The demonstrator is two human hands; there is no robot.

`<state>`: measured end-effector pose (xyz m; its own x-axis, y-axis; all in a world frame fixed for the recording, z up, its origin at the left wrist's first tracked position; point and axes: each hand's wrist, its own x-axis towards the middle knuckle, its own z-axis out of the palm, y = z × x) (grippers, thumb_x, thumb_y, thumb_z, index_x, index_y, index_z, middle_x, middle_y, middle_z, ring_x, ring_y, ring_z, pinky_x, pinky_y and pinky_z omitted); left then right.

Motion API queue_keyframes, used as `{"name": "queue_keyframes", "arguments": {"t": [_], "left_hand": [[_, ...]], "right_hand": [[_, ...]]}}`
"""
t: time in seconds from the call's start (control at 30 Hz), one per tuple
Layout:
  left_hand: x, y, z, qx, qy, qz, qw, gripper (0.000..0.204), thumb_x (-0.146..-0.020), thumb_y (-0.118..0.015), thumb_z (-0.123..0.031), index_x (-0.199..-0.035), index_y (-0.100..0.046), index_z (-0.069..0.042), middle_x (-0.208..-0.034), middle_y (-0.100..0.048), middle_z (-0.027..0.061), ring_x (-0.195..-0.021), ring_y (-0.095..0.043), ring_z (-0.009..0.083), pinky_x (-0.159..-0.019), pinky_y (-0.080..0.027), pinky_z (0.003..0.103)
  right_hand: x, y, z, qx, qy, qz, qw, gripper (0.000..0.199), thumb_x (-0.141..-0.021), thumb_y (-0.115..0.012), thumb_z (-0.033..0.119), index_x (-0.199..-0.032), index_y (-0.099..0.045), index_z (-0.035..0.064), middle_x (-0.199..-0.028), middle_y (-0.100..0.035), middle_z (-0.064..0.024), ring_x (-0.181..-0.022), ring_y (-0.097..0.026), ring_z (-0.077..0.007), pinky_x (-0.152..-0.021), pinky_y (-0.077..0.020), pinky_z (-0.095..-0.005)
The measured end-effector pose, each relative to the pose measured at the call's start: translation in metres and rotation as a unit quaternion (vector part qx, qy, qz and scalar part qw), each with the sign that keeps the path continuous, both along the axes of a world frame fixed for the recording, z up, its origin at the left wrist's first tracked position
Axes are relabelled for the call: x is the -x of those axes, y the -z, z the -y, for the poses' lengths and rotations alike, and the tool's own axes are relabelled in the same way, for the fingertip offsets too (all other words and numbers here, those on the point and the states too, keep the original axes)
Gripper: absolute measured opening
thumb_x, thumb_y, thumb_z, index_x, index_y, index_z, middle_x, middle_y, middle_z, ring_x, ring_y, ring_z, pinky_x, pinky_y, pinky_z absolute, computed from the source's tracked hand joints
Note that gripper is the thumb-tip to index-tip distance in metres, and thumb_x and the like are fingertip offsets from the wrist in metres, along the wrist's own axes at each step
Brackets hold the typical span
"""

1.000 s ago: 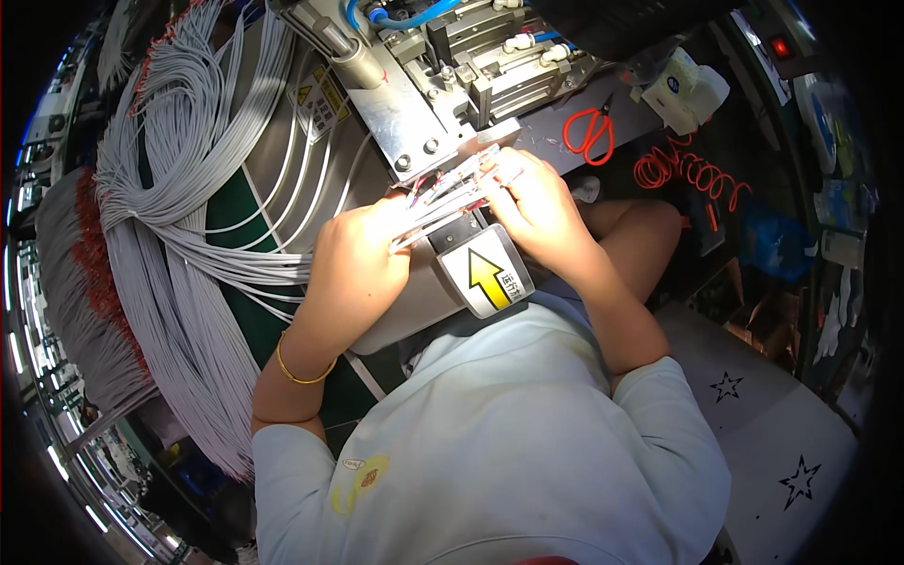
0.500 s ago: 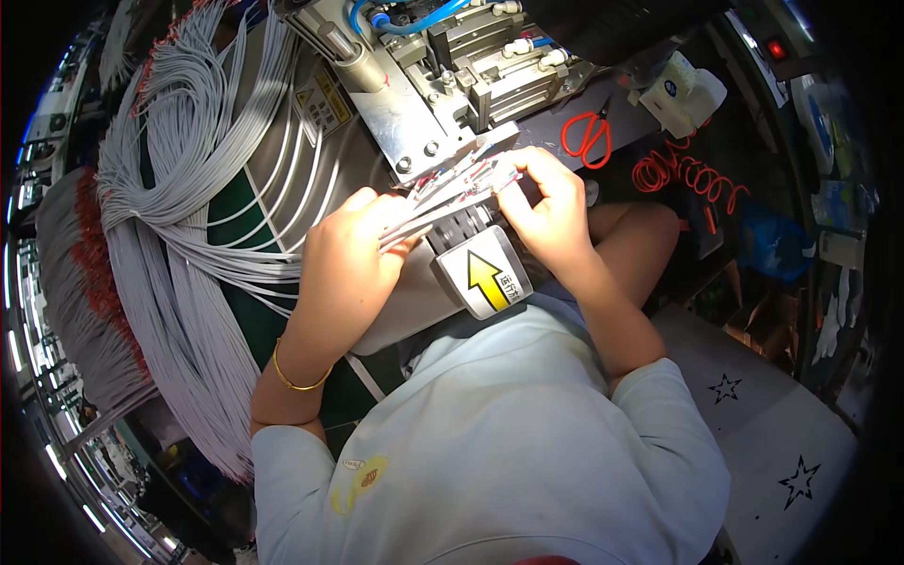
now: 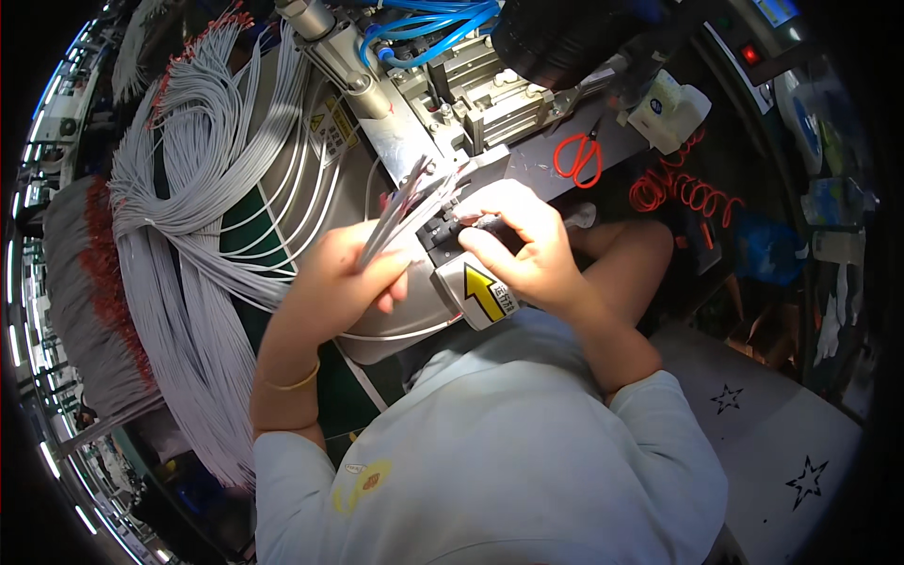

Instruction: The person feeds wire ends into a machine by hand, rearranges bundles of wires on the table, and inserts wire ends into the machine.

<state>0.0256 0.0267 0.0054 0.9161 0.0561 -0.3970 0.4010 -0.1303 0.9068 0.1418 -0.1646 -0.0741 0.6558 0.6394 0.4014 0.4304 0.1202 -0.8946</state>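
My left hand (image 3: 353, 268) is closed round a bundle of grey cables (image 3: 403, 215), whose stripped ends fan up and to the right in front of the machine (image 3: 391, 141). Thin coloured wires show at those ends. To the right, my right hand (image 3: 532, 247) is curled beside a black roller-like part (image 3: 443, 231), thumb and forefinger bent towards each other. Something small and reddish lies at its fingertips, too blurred to name. Below the black part is a pale cover (image 3: 476, 294) with a yellow arrow.
A large heap of grey cables (image 3: 188, 301) hangs at the left. Behind the machine's front run blue air tubes (image 3: 433, 28). Red-handled scissors (image 3: 577, 160), a white-and-green pack (image 3: 669, 111) and a coiled red hose (image 3: 678, 193) are at the right.
The cable bundle has swung from lying sideways to a steeper tilt in my left hand. My right hand has left the cable ends and dropped beside the black part.
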Motion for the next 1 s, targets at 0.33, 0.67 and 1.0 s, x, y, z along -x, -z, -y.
{"name": "queue_keyframes", "arguments": {"t": [0.33, 0.67, 1.0], "left_hand": [[-0.007, 0.031, 0.015, -0.029, -0.017, 0.040, 0.999, 0.020, -0.091, -0.063, -0.013, -0.081, -0.065, 0.004, -0.068, -0.059, 0.0015, -0.064, -0.053, 0.0057, -0.060, -0.045, 0.021], [-0.008, 0.031, 0.023, -0.167, -0.016, 0.113, 0.979, 0.013, -0.084, -0.068, -0.006, -0.090, -0.065, 0.004, -0.078, -0.065, 0.0075, -0.069, -0.058, 0.0119, -0.067, -0.048, 0.028], [-0.011, 0.034, 0.019, -0.211, 0.051, 0.157, 0.964, 0.013, -0.085, -0.067, -0.009, -0.090, -0.062, 0.002, -0.076, -0.061, 0.0081, -0.061, -0.052, 0.0129, -0.060, -0.045, 0.029]], "right_hand": [[0.009, -0.002, -0.006, -0.046, -0.030, -0.312, 0.948, 0.015, -0.081, -0.069, 0.009, -0.089, -0.064, -0.0024, -0.083, -0.064, -0.0090, -0.076, -0.061, -0.0118, -0.070, -0.0475, -0.0251], [0.007, -0.019, -0.002, 0.082, -0.092, -0.206, 0.971, 0.013, -0.083, -0.065, 0.005, -0.095, -0.066, -0.0003, -0.085, -0.063, -0.0030, -0.074, -0.055, -0.0083, -0.067, -0.0443, -0.0224], [0.009, -0.010, -0.005, 0.060, -0.074, -0.187, 0.978, 0.014, -0.082, -0.066, 0.008, -0.094, -0.067, 0.0014, -0.083, -0.063, -0.0044, -0.072, -0.055, -0.0122, -0.069, -0.0451, -0.0268]]}}
